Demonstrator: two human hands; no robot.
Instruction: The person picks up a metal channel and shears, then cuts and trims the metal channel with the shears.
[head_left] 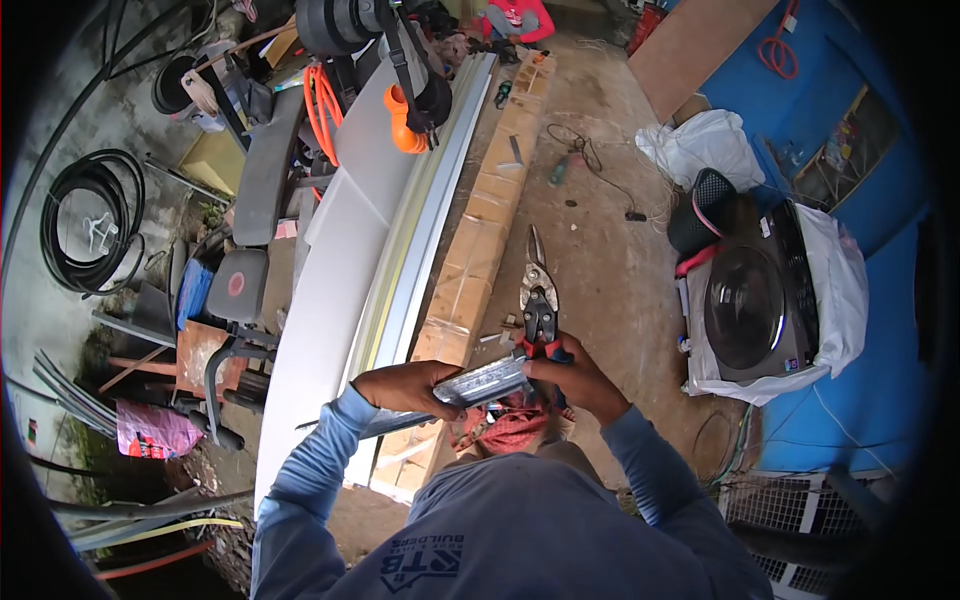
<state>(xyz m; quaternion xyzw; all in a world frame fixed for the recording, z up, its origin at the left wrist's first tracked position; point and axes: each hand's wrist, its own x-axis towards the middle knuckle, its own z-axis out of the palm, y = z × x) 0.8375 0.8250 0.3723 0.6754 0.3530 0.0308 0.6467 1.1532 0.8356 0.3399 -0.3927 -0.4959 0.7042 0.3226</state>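
My left hand (405,388) is closed around a silver galvanized metal channel (485,382), which lies slanted in front of my body. My right hand (588,382) grips a pair of tin snips (539,290) by the red and black handles, their blades pointing away from me. The thumb of that hand rests at the channel's right end. The snips stand just beyond this end; whether the blades are fully closed is hard to see. Below the channel, a red patterned cloth (505,428) with small items shows between my legs.
Left of me runs a long taped cardboard box (470,285) beside pale panels (335,270). A front-loading washing machine (745,305) wrapped in white stands at right. Cables (600,170) lie on the floor. A person in a red top (520,15) crouches at the far end.
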